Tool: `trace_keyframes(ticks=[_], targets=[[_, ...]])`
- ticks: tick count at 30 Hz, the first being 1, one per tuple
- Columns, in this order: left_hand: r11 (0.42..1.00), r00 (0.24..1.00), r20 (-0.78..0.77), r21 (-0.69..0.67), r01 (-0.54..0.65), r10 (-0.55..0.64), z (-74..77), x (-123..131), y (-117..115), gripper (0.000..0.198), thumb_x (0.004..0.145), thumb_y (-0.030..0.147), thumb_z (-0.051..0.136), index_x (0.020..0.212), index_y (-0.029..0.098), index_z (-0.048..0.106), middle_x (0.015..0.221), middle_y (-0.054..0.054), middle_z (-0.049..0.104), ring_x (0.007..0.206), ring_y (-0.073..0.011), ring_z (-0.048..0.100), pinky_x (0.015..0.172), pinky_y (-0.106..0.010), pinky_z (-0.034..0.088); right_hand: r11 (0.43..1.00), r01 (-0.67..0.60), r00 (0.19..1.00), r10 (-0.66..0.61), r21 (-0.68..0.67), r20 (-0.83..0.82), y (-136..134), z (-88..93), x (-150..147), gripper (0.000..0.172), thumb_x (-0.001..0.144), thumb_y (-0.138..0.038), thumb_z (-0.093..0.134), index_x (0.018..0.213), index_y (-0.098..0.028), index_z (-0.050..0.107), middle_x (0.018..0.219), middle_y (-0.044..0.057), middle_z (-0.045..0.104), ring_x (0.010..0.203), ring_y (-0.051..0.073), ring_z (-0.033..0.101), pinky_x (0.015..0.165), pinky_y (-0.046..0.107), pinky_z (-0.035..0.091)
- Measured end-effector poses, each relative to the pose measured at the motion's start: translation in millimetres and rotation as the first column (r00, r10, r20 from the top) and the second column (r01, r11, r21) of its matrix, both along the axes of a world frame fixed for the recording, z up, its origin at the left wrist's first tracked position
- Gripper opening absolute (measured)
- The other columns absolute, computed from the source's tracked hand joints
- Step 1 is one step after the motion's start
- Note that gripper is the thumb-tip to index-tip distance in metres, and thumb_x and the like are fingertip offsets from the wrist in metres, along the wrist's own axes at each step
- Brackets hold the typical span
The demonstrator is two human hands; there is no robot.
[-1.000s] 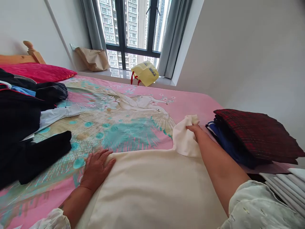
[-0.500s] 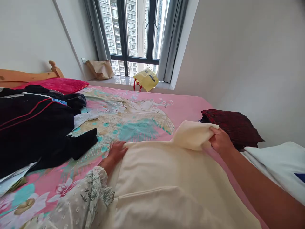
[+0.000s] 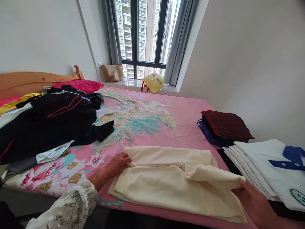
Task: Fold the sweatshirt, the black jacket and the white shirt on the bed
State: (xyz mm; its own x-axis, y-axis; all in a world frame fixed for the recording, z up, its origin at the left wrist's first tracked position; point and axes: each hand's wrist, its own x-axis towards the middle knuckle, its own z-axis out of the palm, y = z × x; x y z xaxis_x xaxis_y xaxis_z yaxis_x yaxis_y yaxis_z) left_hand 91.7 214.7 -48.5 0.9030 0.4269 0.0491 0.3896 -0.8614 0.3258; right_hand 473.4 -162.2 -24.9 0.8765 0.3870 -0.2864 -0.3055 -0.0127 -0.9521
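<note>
A cream garment (image 3: 157,181), partly folded over on itself, lies across the near edge of the bed; its exact kind is hard to tell from the folds. At its left edge, my left hand (image 3: 120,163) grips the folded layer, fingers closed at the upper corner. On the right, my right hand (image 3: 252,194) pinches a raised flap of the same cloth between thumb and fingers. That flap is bunched and lifted, while the left part of the fold lies fairly flat.
Dark clothes (image 3: 59,117) are heaped at the left of the pink floral bedsheet (image 3: 186,117). On the right are a stack topped by red plaid cloth (image 3: 226,125) and folded white shirts (image 3: 269,162). Yellow bag (image 3: 153,82) and paper bag (image 3: 113,73) sit by the window.
The garment's far edge has been brought toward me, making a fold. My right hand has moved nearer and to the right with the cloth. More of the bed shows.
</note>
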Motion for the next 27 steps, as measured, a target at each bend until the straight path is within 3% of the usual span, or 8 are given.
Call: trace_keyframes(ticks=[3, 6, 10, 14, 18, 20, 25, 27], targets=[[0.998, 0.998, 0.000, 0.008, -0.061, 0.061, -6.3, -9.2, -1.2, 0.033, 0.081, 0.015, 0.040, 0.092, 0.023, 0.070, 0.093, -0.007, 0.065, 0.090, -0.0197, 0.056, 0.084, -0.033, 0.043, 0.999, -0.040, 0.980, 0.035, -0.021, -0.195, -8.9, -27.5, -10.1, 0.044, 0.057, -0.046, 0.075, 0.092, -0.022, 0.064, 0.098, 0.007, 0.067, 0.086, 0.028, 0.065, 0.059, 0.037, 0.060], [0.996, 0.997, -0.011, 0.025, -0.083, 0.083, -3.3, -13.9, 2.0, 0.033, 0.078, 0.015, 0.042, 0.091, 0.025, 0.071, 0.093, -0.006, 0.066, 0.091, -0.0195, 0.058, 0.085, -0.032, 0.044, 0.997, -0.035, 0.971, 0.019, -0.062, -0.238, -11.8, -38.4, -14.2, 0.046, 0.056, -0.039, 0.079, 0.094, -0.019, 0.064, 0.084, 0.004, 0.068, 0.069, 0.024, 0.065, 0.046, 0.031, 0.056], [0.987, 0.989, -0.006, 0.072, -0.145, 0.146, 7.6, -16.3, -4.9, 0.037, 0.080, 0.014, 0.040, 0.100, 0.023, 0.070, 0.110, -0.009, 0.065, 0.103, -0.0228, 0.058, 0.092, -0.037, 0.044, 0.997, 0.049, 0.987, -0.041, 0.051, -0.155, -12.1, -30.9, -16.4, 0.043, 0.053, -0.029, 0.079, 0.092, -0.022, 0.063, 0.081, 0.001, 0.069, 0.073, 0.022, 0.067, 0.054, 0.027, 0.058], [0.975, 0.988, 0.082, 0.169, -0.144, 0.131, 14.9, -16.6, -38.2, 0.041, 0.087, 0.027, 0.039, 0.124, 0.024, 0.056, 0.136, -0.009, 0.049, 0.127, -0.0237, 0.042, 0.108, -0.042, 0.029, 0.988, 0.056, 0.992, -0.039, 0.141, -0.121, -18.0, -22.3, -21.7, 0.043, 0.051, -0.027, 0.079, 0.091, -0.022, 0.063, 0.085, 0.000, 0.070, 0.081, 0.022, 0.067, 0.062, 0.025, 0.059], [0.975, 1.000, -0.019, 0.220, 0.012, -0.008, -1.2, -20.4, -79.7, 0.046, 0.088, 0.039, 0.041, 0.134, 0.031, 0.044, 0.146, -0.005, 0.036, 0.136, -0.0249, 0.028, 0.112, -0.054, 0.007, 0.990, -0.110, 0.968, 0.127, 0.086, -0.218, -28.8, -22.9, -32.7, 0.042, 0.058, -0.033, 0.078, 0.093, -0.016, 0.064, 0.089, 0.006, 0.070, 0.084, 0.026, 0.067, 0.060, 0.029, 0.058], [0.981, 0.995, -0.098, 0.196, 0.016, 0.003, -11.1, -21.9, -91.2, 0.046, 0.087, 0.042, 0.042, 0.132, 0.031, 0.046, 0.147, -0.007, 0.035, 0.136, -0.0264, 0.028, 0.110, -0.057, 0.005, 0.991, -0.112, 0.958, 0.126, 0.067, -0.256, -34.4, -26.7, -35.2, 0.043, 0.059, -0.032, 0.078, 0.096, -0.015, 0.064, 0.088, 0.008, 0.070, 0.082, 0.025, 0.067, 0.059, 0.029, 0.057], [0.954, 0.961, -0.086, 0.173, -0.245, 0.262, -2.4, -15.9, -90.1, 0.041, 0.086, 0.034, 0.041, 0.124, 0.025, 0.054, 0.136, -0.009, 0.049, 0.128, -0.0274, 0.039, 0.106, -0.051, 0.021, 0.996, -0.094, 0.977, 0.091, -0.004, -0.190, -47.8, -38.2, -23.9, 0.044, 0.056, -0.034, 0.075, 0.094, -0.019, 0.060, 0.088, 0.007, 0.068, 0.079, 0.024, 0.066, 0.056, 0.029, 0.054], [0.935, 0.937, -0.093, 0.148, -0.321, 0.336, 10.4, -11.3, -85.3, 0.043, 0.080, 0.029, 0.048, 0.122, 0.023, 0.055, 0.125, -0.011, 0.057, 0.120, -0.0289, 0.045, 0.102, -0.050, 0.026, 0.990, 0.005, 1.000, -0.002, -0.143, 0.019, -51.0, -36.1, -21.4, 0.050, 0.056, -0.040, 0.072, 0.098, -0.020, 0.058, 0.097, 0.008, 0.066, 0.087, 0.024, 0.064, 0.061, 0.029, 0.054]])
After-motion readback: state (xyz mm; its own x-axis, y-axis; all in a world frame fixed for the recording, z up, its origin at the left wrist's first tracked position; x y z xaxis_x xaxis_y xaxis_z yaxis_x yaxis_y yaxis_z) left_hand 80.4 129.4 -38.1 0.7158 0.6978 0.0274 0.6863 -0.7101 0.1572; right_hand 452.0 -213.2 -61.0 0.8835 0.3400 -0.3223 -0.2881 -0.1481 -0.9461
